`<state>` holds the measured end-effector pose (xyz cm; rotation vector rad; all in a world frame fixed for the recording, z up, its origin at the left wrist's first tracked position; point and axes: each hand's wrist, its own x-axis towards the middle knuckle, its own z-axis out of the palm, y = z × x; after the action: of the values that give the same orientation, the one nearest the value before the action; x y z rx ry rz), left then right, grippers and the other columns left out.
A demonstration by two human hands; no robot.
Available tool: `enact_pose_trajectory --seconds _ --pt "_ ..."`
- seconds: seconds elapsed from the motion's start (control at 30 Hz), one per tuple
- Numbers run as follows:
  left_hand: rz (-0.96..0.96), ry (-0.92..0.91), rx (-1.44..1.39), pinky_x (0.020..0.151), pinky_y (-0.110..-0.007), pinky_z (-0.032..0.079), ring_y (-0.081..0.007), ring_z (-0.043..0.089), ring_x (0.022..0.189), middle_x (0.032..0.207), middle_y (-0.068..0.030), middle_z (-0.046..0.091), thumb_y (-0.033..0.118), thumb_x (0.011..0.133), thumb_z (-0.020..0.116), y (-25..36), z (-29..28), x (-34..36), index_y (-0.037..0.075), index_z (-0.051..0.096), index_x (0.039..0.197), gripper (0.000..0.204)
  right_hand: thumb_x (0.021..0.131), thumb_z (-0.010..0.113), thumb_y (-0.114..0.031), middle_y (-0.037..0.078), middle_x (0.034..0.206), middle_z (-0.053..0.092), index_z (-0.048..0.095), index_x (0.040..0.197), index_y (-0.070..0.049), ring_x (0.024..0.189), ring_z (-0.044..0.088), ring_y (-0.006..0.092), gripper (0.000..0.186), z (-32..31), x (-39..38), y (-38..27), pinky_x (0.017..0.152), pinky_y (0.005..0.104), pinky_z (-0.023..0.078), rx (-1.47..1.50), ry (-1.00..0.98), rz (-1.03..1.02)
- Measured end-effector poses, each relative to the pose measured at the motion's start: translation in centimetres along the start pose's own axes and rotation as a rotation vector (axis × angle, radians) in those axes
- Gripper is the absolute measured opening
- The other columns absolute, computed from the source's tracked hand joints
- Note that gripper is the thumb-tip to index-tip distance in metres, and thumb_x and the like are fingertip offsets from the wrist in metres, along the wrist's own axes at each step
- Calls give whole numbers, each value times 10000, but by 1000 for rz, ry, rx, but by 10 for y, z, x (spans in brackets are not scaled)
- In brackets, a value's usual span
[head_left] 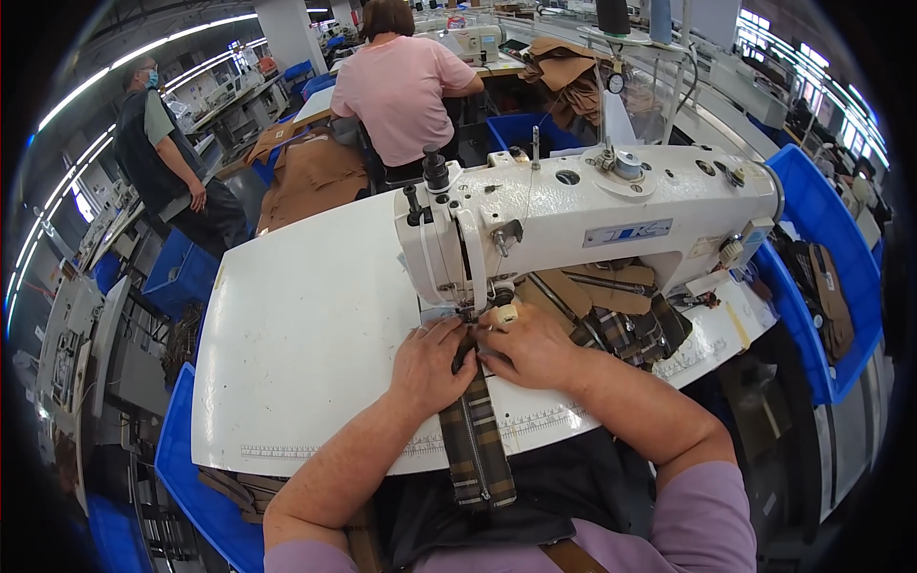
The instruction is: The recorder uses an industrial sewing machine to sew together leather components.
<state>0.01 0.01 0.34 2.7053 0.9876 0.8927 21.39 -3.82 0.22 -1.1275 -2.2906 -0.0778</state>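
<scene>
A white sewing machine (564, 205) stands on a pale table, its needle end over the far end of a plaid fabric strip with a zipper (475, 444). That strip runs back toward me and hangs over the table's front edge. My left hand (430, 368) holds the strip's left side, with curled fingers near the presser foot and the thumb on the cloth. My right hand (530, 349) grips the strip's other side close to the needle, fingers bent. The fingertips partly hide the presser foot and the stitching spot.
Plaid and brown zippered pieces (626, 310) lie under the machine arm. Blue bins (829, 277) flank the table at right and lower left. Ahead, a person in a pink shirt (396, 95) sits at another machine beside brown cloth (315, 177). Another person (158, 134) stands at left.
</scene>
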Motion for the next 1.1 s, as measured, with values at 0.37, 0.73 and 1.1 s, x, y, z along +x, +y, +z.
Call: enact_pose_trajectory --seconds 0.37,0.73,1.1 --pt "77 30 6 1004 -452 511 -350 648 1158 1220 -180 691 190 768 743 -2 -1 0 -27 710 1132 425 804 736 -361 104 1187 698 692 1174 -52 1078 662 297 484 -13 2 -9 945 455 474 -14 -74 21" --pt "93 14 11 1028 -450 489 -338 645 1159 1214 -171 694 198 777 743 -5 -3 -2 -24 709 1124 414 783 721 -380 65 1008 682 720 1131 -50 1007 587 262 480 -2 0 -6 851 418 460 -33 29 -29" --pt "80 20 13 1019 -440 492 -330 654 1155 1220 -161 700 196 787 752 -6 -2 -1 -17 724 1123 398 780 723 -375 62 1011 677 715 1140 -48 1020 584 260 486 -3 -2 -6 860 415 465 -31 28 -16"
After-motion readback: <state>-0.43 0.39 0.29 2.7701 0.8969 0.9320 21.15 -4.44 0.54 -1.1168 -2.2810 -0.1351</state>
